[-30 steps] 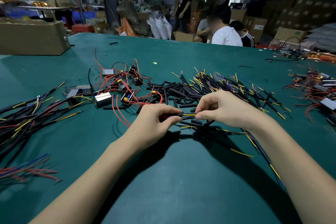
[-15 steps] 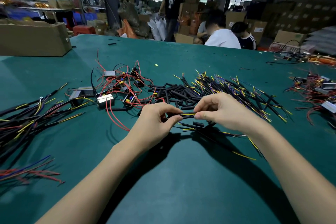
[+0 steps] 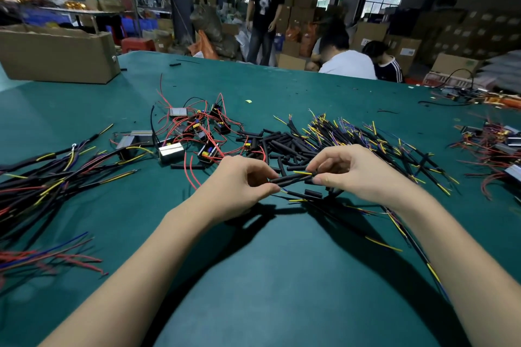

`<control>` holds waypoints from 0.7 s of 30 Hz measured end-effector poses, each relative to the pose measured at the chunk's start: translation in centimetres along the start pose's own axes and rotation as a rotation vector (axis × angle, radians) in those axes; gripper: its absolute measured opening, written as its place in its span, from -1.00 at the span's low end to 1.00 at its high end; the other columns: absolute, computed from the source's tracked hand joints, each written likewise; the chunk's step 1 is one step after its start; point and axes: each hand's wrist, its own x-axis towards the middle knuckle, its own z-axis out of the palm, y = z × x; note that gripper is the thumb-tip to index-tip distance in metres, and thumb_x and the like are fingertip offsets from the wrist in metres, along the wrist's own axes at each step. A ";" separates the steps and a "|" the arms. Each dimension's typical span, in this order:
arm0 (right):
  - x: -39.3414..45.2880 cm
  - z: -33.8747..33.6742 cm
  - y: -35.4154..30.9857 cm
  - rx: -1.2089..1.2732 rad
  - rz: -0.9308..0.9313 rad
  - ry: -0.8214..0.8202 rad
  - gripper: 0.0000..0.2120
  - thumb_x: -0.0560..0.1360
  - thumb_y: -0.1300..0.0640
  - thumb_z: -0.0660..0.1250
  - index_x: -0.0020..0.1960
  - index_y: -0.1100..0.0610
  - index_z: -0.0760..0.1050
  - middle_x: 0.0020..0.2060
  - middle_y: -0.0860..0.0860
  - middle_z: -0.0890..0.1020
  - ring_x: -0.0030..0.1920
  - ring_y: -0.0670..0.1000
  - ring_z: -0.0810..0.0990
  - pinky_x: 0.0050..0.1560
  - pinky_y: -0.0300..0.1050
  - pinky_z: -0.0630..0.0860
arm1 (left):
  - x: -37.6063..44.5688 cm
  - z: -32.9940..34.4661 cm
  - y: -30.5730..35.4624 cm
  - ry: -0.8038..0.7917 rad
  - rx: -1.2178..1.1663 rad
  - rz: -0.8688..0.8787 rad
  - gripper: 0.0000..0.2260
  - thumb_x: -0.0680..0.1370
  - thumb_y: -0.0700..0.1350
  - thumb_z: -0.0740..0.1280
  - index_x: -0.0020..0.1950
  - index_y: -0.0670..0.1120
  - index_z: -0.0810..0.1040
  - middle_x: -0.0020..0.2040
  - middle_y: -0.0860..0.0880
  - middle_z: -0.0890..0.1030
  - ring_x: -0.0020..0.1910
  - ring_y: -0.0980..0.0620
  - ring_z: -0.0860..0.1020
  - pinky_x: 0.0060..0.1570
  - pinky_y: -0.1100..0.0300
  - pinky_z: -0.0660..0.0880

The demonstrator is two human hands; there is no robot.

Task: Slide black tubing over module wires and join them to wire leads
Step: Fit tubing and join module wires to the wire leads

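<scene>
Left hand (image 3: 242,183) and right hand (image 3: 349,170) each pinch an end of one black tube (image 3: 287,178); best fed straight along its yellow wire (image 3: 302,173), fingertips close.

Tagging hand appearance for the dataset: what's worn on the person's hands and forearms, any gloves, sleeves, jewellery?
Nothing worn that shows. The left hand and right hand are bare, without gloves or visible rings. Both forearms are bare to the frame's bottom edge: no sleeves, watch or wristband in view. Fingernails are short and unpainted.
</scene>
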 end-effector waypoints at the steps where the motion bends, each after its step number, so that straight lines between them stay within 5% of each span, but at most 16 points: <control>1: 0.0 0.0 0.0 0.004 -0.004 0.004 -0.85 0.42 0.28 0.46 -0.11 0.05 0.62 -0.27 0.03 0.61 -0.29 -0.05 0.50 -0.20 -0.16 0.44 | 0.0 0.1 0.0 0.007 0.001 0.002 -0.94 0.45 -0.12 0.47 -0.10 -0.04 0.68 -0.31 -0.01 0.65 -0.37 0.06 0.50 -0.27 0.23 0.46; 5: -0.1 0.1 -0.2 0.017 -0.025 0.010 -0.85 0.44 0.28 0.45 -0.08 0.06 0.64 -0.32 -0.04 0.58 -0.38 -0.14 0.44 -0.33 -0.37 0.36 | 0.0 0.3 0.1 0.024 -0.010 -0.006 -0.90 0.46 -0.12 0.46 -0.05 -0.09 0.70 -0.25 -0.10 0.68 -0.23 -0.13 0.59 -0.18 0.06 0.52; 11: -0.1 0.2 -0.2 0.042 -0.029 0.040 -0.91 0.45 0.25 0.43 -0.11 0.09 0.65 -0.34 -0.05 0.60 -0.39 -0.17 0.46 -0.34 -0.38 0.38 | 0.0 -0.9 0.2 0.032 -0.031 -0.030 -0.88 0.47 -0.08 0.45 -0.05 -0.09 0.68 -0.29 -0.04 0.66 -0.33 0.04 0.55 -0.22 0.18 0.49; 15: 0.1 0.1 0.1 -0.003 -0.047 0.136 -0.93 0.47 0.19 0.43 -0.14 0.05 0.65 -0.31 -0.02 0.63 -0.33 -0.10 0.49 -0.21 -0.23 0.43 | 0.0 -2.8 -0.1 0.168 -0.038 -0.092 -0.84 0.56 -0.05 0.34 -0.08 -0.09 0.67 -0.27 0.00 0.68 -0.24 0.09 0.64 -0.08 0.16 0.57; 18: 0.1 0.0 -0.2 -0.088 -0.099 0.224 -0.89 0.46 0.17 0.43 -0.17 -0.03 0.63 -0.38 -0.20 0.58 -0.34 -0.21 0.47 -0.22 -0.41 0.32 | 0.1 -3.1 -0.3 0.314 0.039 -0.138 -0.75 0.58 -0.04 0.29 -0.18 -0.14 0.65 -0.33 -0.03 0.66 -0.24 -0.03 0.62 -0.10 0.07 0.56; 21: 0.0 0.1 -0.6 -0.133 -0.154 0.296 -0.86 0.45 0.20 0.43 -0.16 -0.04 0.62 -0.23 -0.15 0.58 -0.14 -0.10 0.47 -0.09 -0.40 0.29 | 0.2 -2.8 0.2 0.435 0.060 -0.157 -0.67 0.58 0.03 0.28 -0.25 -0.16 0.63 -0.37 -0.09 0.62 -0.25 -0.14 0.58 -0.15 -0.04 0.54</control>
